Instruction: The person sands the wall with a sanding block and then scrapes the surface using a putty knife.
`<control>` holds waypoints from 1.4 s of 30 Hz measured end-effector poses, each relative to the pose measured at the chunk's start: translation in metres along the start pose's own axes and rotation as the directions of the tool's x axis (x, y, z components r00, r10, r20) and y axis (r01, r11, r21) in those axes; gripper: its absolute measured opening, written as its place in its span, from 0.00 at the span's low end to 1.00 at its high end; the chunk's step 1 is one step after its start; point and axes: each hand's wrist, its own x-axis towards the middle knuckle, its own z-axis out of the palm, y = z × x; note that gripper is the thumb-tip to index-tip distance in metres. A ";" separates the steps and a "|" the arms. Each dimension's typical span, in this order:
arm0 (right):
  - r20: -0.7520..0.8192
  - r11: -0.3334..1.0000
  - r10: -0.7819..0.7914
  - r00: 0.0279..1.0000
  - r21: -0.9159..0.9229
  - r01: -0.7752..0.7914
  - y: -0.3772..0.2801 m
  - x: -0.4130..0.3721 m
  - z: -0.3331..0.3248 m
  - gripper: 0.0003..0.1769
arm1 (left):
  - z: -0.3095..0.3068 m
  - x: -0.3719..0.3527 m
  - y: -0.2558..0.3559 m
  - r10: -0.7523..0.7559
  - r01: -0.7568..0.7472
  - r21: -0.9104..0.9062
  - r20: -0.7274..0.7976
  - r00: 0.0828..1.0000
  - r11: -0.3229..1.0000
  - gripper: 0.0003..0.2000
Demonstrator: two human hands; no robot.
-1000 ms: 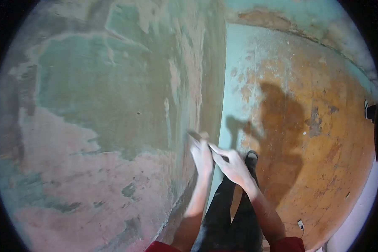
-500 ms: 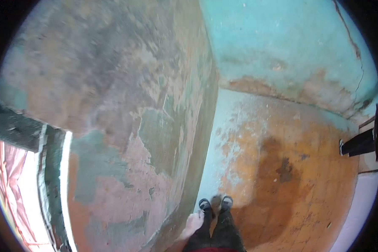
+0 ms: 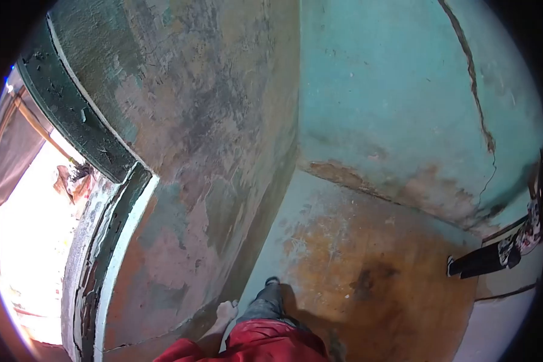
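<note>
My left hand [image 3: 225, 312] is low in the view, beside the foot of the peeling wall [image 3: 181, 259] and left of my legs. Its fingers look curled closed, and whatever they may hold is too small to make out. My right hand is out of view. Below, my red top [image 3: 271, 344] and dark trousers [image 3: 268, 301] show, with one shoe [image 3: 273, 281] on the worn floor.
A turquoise wall [image 3: 374, 90] with a long crack stands ahead. The orange-brown floor [image 3: 326, 253] has dark stains. At the right edge stands another person [image 3: 482, 259] in dark trousers. A bright opening [image 3: 36, 229] with a dark green frame [image 3: 72, 108] is at the left.
The view has tilted and shifted, bringing more of the opening and the other person into sight. My left hand now appears further left, and my red top shows more.
</note>
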 end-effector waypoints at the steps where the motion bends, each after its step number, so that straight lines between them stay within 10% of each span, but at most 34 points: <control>1: -0.006 0.999 0.014 1.000 0.046 -0.014 -0.007 0.006 -0.006 0.13 | 0.002 0.001 -0.005 -0.073 0.073 0.002 0.063 0.995 0.997 0.27; 7: 0.030 0.984 0.111 0.993 0.140 -0.114 -0.045 0.113 -0.044 0.14 | 0.029 0.032 -0.004 -0.370 0.366 -0.209 0.023 0.929 0.907 0.18; 8: 0.042 0.873 -0.436 0.899 -0.225 0.433 -0.020 0.147 -0.048 0.13 | 0.028 0.043 0.001 -0.374 0.372 -0.234 0.036 0.927 0.898 0.18; 9: 0.254 0.368 -0.804 0.538 -0.497 0.786 -0.018 0.175 -0.066 0.14 | 0.026 0.057 0.003 -0.237 0.260 -0.329 0.109 0.965 0.908 0.19; 10: 0.138 0.850 -0.370 0.918 -0.349 0.395 -0.056 0.176 -0.075 0.15 | 0.036 0.059 0.004 -0.103 0.169 -0.422 0.175 0.979 0.891 0.20; 11: 0.120 0.967 0.222 0.968 -0.157 -0.203 -0.091 0.175 -0.076 0.17 | 0.054 0.071 0.017 -0.218 0.300 -0.450 0.227 0.949 0.841 0.18; 12: 0.117 0.961 0.211 0.971 -0.204 -0.184 -0.112 0.187 -0.086 0.17 | 0.059 0.094 0.036 -0.326 0.422 -0.477 0.275 0.905 0.771 0.17; 14: 0.153 0.976 0.164 0.974 -0.170 -0.138 -0.147 0.211 -0.099 0.19 | 0.080 0.122 0.060 0.049 -0.073 -0.201 -0.123 0.991 0.977 0.16; 15: 0.176 0.979 0.153 0.972 -0.157 -0.126 -0.152 0.222 -0.108 0.20 | 0.040 0.110 0.103 -0.126 0.167 -0.520 0.115 0.985 0.838 0.18; 17: 0.221 0.990 0.103 0.970 -0.114 -0.079 -0.183 0.254 -0.124 0.22 | 0.005 0.121 0.162 -0.223 0.271 -0.511 0.154 0.963 0.816 0.20; 23: 0.282 0.788 -0.288 0.915 -0.474 0.394 -0.364 0.386 -0.164 0.23 | 0.016 0.156 0.228 -0.349 0.250 -0.604 -0.050 0.936 0.757 0.23; 25: 0.381 0.585 -0.413 0.827 -0.585 0.562 -0.465 0.401 -0.165 0.25 | 0.000 0.141 0.253 -0.518 0.315 -0.698 -0.093 0.851 0.643 0.22; 29: 0.543 -0.067 -0.832 0.113 -0.299 0.952 -0.627 0.473 -0.155 0.16 | -0.014 0.111 0.304 -0.676 0.272 -0.835 -0.153 0.721 0.479 0.18; 30: 0.572 -0.092 -0.815 0.089 -0.280 0.956 -0.649 0.446 -0.156 0.16 | -0.015 0.109 0.320 -0.703 0.286 -0.846 -0.139 0.697 0.451 0.18; 33: 0.729 0.600 -0.543 0.416 -0.009 0.800 -0.790 0.335 -0.141 0.19 | -0.020 0.108 0.360 -0.753 -0.027 -0.885 -0.411 0.514 0.465 0.16; 35: 0.776 0.415 -0.579 0.252 0.014 0.910 -0.835 0.258 -0.128 0.21 | -0.043 0.102 0.396 -0.799 -0.077 -0.900 -0.417 0.433 0.429 0.15; 40: 0.906 0.213 -0.423 0.012 0.086 0.973 -0.876 0.148 -0.081 0.24 | -0.158 0.079 0.451 -0.759 -0.354 -0.935 -0.225 0.611 -0.008 0.11; 42: 0.856 0.090 -0.431 -0.284 0.354 0.931 -0.868 0.129 -0.054 0.26 | -0.183 0.084 0.459 -0.742 -0.458 -0.889 -0.286 0.607 -0.031 0.12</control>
